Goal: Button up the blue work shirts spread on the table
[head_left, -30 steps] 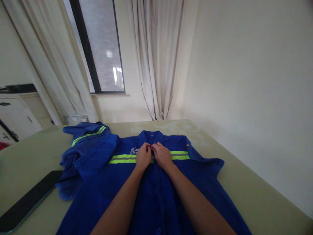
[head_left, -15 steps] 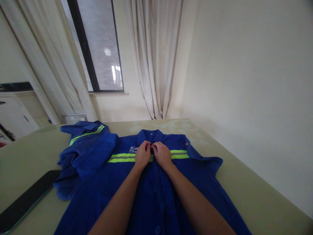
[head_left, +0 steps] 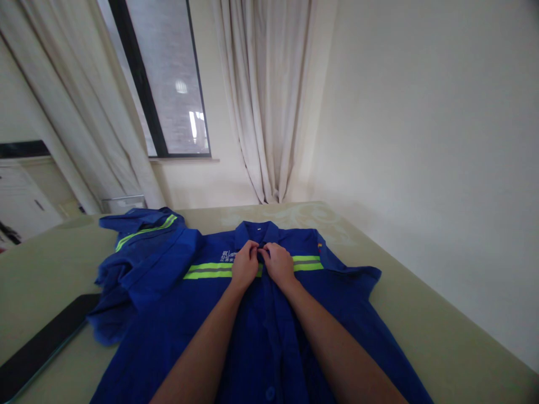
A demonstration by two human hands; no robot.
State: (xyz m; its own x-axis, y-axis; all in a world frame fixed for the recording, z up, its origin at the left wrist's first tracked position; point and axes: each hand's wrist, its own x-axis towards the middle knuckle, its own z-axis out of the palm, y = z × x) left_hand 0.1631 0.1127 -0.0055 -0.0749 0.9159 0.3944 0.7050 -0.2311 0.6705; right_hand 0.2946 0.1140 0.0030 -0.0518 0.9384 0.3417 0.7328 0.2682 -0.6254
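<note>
A blue work jacket with yellow-green reflective stripes lies front side up before me, its collar at the far end. My left hand is closed on the front edge of the jacket, just below the collar. Right beside it, my right hand pinches the opposite front edge. The two hands almost touch at the fingertips, which hide the cloth and any button between them. White lettering shows on the chest left of my hands. Lower down the front, a round button is visible.
Another blue garment with a reflective stripe lies crumpled at the left, against the jacket's sleeve. A long dark flat object rests on the pale green tabletop. A wall borders the table's right side; curtains and a window stand behind.
Both hands stay at the same spot below the collar, with slight finger movement. The whole view has shifted a little, so everything appears slightly further left.
</note>
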